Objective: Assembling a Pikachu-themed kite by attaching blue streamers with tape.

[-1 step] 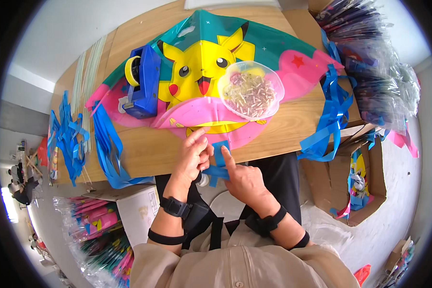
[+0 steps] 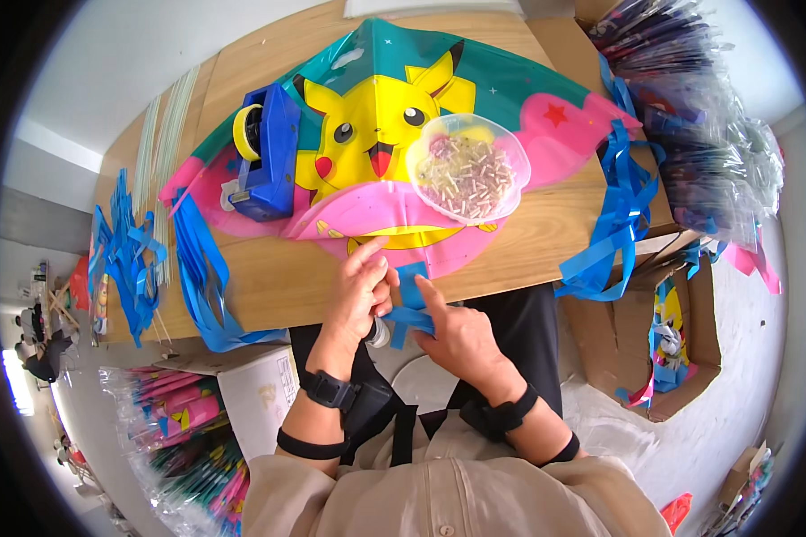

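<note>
In front of me a blue plastic ribbon (image 2: 410, 288) reaches the table's near edge, with a strip running crosswise between my hands. My left hand (image 2: 360, 295) has its index finger stretched forward, while its thumb and other fingers close on the ribbon's left end. My right hand (image 2: 466, 342) grips the ribbon from the right, its index finger along the upright strip. Just beyond lies a kite sheet (image 2: 376, 107) in teal and pink with a yellow cartoon figure; its near edge is folded up. What the fingertips pinch is partly hidden.
On the sheet stand a blue tape dispenser (image 2: 273, 152) and a clear bowl (image 2: 521, 170) of small tubes. Blue ribbon bundles hang at the left (image 2: 201, 277) and right (image 2: 622, 215). Thin rods (image 2: 172, 125) lie far left. An open carton (image 2: 600, 345) and bagged goods (image 2: 690, 116) are at right.
My right hand has shifted slightly, its index finger moving a little left and bending. The blue ribbon's upright strip has edged left. My left hand stays nearly still.
</note>
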`<state>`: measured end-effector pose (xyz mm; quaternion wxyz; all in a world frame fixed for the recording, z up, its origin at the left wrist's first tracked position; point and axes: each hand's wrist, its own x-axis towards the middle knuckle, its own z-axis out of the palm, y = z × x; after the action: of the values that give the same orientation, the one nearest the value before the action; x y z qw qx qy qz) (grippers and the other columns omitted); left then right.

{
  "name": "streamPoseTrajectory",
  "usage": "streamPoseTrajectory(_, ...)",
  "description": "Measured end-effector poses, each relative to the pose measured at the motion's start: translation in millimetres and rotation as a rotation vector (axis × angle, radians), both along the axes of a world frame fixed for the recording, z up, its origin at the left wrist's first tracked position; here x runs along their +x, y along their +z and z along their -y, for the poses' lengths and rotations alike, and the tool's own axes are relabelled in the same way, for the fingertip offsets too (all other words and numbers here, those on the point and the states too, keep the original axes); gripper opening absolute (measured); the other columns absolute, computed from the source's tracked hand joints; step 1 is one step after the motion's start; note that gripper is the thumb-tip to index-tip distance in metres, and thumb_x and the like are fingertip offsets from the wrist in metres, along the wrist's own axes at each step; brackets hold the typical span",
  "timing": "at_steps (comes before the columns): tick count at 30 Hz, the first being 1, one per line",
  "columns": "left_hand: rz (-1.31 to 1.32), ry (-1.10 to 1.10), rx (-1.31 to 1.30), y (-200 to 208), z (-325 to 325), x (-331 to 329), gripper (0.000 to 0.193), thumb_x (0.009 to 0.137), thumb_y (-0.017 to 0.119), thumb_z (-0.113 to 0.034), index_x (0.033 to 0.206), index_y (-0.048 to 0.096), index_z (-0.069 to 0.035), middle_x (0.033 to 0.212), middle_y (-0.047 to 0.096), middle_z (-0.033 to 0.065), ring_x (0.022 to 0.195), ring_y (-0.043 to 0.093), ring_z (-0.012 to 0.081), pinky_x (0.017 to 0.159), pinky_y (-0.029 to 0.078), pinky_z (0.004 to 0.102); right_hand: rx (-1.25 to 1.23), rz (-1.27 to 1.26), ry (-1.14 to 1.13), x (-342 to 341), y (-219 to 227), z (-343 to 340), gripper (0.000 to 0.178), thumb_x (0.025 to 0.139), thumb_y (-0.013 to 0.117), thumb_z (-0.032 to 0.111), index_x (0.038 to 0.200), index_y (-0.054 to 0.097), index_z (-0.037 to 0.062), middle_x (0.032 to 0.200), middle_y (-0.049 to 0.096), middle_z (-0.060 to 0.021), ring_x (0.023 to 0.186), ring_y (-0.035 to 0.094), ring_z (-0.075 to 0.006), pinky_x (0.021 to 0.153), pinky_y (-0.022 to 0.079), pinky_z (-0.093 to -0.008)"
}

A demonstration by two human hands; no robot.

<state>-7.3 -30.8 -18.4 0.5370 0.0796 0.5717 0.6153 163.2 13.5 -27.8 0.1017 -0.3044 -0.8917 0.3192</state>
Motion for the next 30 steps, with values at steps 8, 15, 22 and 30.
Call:
streamPoseTrajectory(8,-0.388,0.104,-0.006,17,27,40,0.025,0.085,0.067,-0.025,0.086,0.061,-0.001,0.069,0.057,0.0009,0.057,0.05,0.0063,0.051,0.037,0.0199,-0.226,-0.175,-0.286,0,6,-2,0.044,0.079,0.068,0.017,0.11,0.043,-0.0003,0.07,0.06,-0.0219,0.068,0.061,-0.0406,0.056,0.048,-0.046)
streamPoseTrajectory(15,-0.632,0.018,0.003,-2,27,70,0.021,0.086,0.065,-0.014,0.074,0.058,0.002,0.064,0.053,-0.0025,0.056,0.045,0.0048,0.05,0.038,0.025,-0.154,-0.281,-0.255,-6,0,12,0.039,0.075,0.065,0.009,0.106,0.044,-0.0009,0.081,0.06,-0.0266,0.073,0.06,-0.0447,0.058,0.048,-0.0481)
streamPoseTrajectory(22,-0.182,-0.009,0.08,5,26,56,0.014,0.088,0.062,-0.011,0.077,0.062,-0.002,0.067,0.057,-0.0004,0.054,0.048,0.0056,0.049,0.039,0.0215,-1.018,-0.582,-0.296,6,-6,6,0.028,0.087,0.064,0.019,0.104,0.053,-0.0008,0.082,0.06,-0.005,0.071,0.056,-0.0116,0.066,0.046,-0.0258)
streamPoseTrajectory(30,-0.136,0.12,0.089,6,22,66,0.005,0.084,0.065,-0.005,0.082,0.064,-0.001,0.071,0.061,0.0025,0.055,0.052,0.0074,0.049,0.042,0.0221,-1.194,-0.852,-0.48,1,-15,19,0.019,0.095,0.054,0.015,0.1,0.064,-0.0009,0.079,0.061,0.0009,0.068,0.052,-0.0031,0.06,0.044,-0.0195)
